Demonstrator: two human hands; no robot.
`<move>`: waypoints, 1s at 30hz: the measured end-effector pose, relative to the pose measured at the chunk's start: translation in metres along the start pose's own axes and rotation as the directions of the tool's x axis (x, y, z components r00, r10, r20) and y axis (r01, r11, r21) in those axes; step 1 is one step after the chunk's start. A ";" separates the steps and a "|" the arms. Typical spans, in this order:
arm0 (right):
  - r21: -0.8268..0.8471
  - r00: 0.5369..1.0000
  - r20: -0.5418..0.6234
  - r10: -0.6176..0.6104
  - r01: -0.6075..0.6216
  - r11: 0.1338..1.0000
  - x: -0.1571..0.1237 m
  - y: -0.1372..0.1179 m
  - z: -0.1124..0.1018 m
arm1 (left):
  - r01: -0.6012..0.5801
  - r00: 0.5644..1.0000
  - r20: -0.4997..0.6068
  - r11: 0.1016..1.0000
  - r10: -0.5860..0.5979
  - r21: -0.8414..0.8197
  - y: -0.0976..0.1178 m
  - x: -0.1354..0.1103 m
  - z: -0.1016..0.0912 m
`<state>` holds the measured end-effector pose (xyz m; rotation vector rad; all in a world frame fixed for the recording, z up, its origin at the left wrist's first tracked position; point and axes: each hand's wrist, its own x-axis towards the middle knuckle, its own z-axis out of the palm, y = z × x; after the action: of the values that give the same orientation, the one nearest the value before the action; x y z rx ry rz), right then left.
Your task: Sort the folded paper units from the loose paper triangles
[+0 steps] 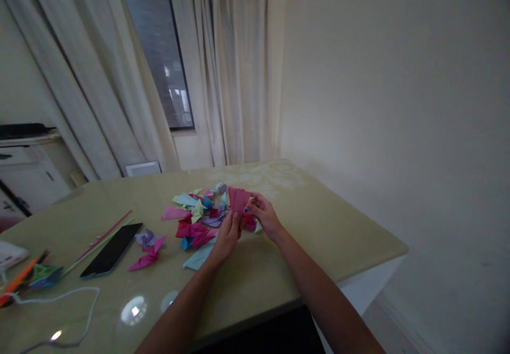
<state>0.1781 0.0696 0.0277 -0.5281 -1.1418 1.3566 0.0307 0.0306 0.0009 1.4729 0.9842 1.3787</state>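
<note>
While in the grip of both hands (228, 233), pink paper (238, 199) above the left, beside the right (266, 216).

Your left hand (228, 235) pinches pink folded paper (238, 200), right hand (266, 217) at its edge; paper pile (197, 212) beside, phone (112, 250) left.

Single head-worn view looked forward and down across tabletop (314, 237) toward curtains (243, 78) and wall (378, 104); left hand (228, 235) and right hand (266, 218) sat at mid-distance.

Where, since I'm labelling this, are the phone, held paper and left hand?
Phone (112, 250), head view: dark screen.
Held paper (238, 200), head view: pink front.
Left hand (228, 234), head view: back of the hand.
</note>
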 end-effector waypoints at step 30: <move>-0.894 0.895 0.433 0.107 0.442 -0.076 -0.031 0.043 0.041 | -0.270 0.845 -0.534 0.887 0.032 -0.374 0.047 0.014 -0.032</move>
<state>0.1277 0.0379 -0.0022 -1.1368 -2.4699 -0.0208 -0.0007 0.0319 0.0505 0.8655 0.7964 2.0304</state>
